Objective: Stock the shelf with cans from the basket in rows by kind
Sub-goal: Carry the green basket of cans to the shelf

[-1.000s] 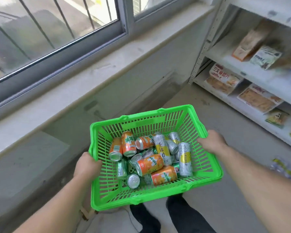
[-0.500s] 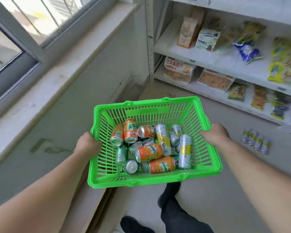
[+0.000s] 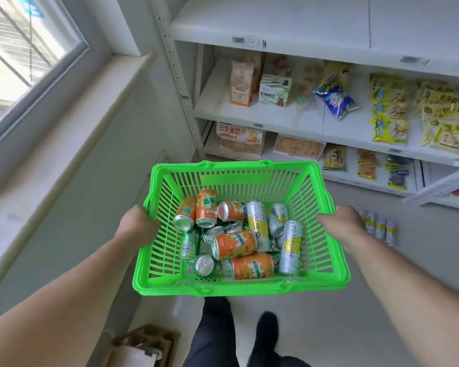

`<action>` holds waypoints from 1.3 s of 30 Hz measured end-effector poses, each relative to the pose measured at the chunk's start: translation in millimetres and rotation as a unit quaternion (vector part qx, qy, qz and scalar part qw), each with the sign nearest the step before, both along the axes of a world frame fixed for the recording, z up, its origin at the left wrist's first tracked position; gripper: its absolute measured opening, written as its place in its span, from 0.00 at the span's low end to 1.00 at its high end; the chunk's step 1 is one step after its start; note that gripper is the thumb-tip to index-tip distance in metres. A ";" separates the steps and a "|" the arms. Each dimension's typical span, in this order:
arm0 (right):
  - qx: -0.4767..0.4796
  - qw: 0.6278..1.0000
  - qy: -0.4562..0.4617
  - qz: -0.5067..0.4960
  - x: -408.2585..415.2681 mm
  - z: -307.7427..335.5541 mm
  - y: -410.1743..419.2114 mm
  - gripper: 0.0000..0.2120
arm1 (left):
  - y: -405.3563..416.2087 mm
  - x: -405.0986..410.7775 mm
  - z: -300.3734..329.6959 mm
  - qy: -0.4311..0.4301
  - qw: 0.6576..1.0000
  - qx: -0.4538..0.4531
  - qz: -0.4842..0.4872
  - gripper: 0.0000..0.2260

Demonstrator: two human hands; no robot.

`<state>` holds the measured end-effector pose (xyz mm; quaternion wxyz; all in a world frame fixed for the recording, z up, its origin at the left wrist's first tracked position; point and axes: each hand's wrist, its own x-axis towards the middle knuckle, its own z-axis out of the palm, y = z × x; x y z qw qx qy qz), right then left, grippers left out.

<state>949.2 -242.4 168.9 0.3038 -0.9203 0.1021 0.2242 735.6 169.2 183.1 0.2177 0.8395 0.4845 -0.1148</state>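
While both hands grip its side rims, left hand (image 3: 137,225) at 9 o'clock, right hand (image 3: 338,223) at 3, fingers curled under & hidden, the slatted green plastic basket (image 3: 239,286) holds 5 orange cans (image 3: 233,245), 2 tall silver-yellow (image 3: 290,247); green ones half-buried, count unclear. White metal shelf (image 3: 265,120) at 12.

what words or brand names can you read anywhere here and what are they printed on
"MIRINDA": two orange cans lying in the green basket.
"CHA HUO": tall silver and yellow can in the basket.
"三文鱼脆片": snack bag on the lower shelf.
Green cans, shelf-edge barcode tags, yellow snack packs and the cans on the floor: too blurred to read.
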 end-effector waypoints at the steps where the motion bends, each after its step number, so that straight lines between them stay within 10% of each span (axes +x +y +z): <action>1: 0.000 1.000 0.000 -0.009 6.1 -1.4 7.7 0.10 | 10.3 12.1 -2.9 -0.001 1.000 -0.004 -0.004 0.08; 31: -0.031 0.990 0.113 -0.073 244.3 -246.5 193.4 0.11 | 210.3 331.7 -227.7 0.063 0.996 -0.043 -0.042 0.19; 39: -0.055 0.990 0.116 -0.050 298.4 -355.3 230.9 0.13 | 244.2 375.2 -335.5 0.069 0.996 -0.031 -0.045 0.08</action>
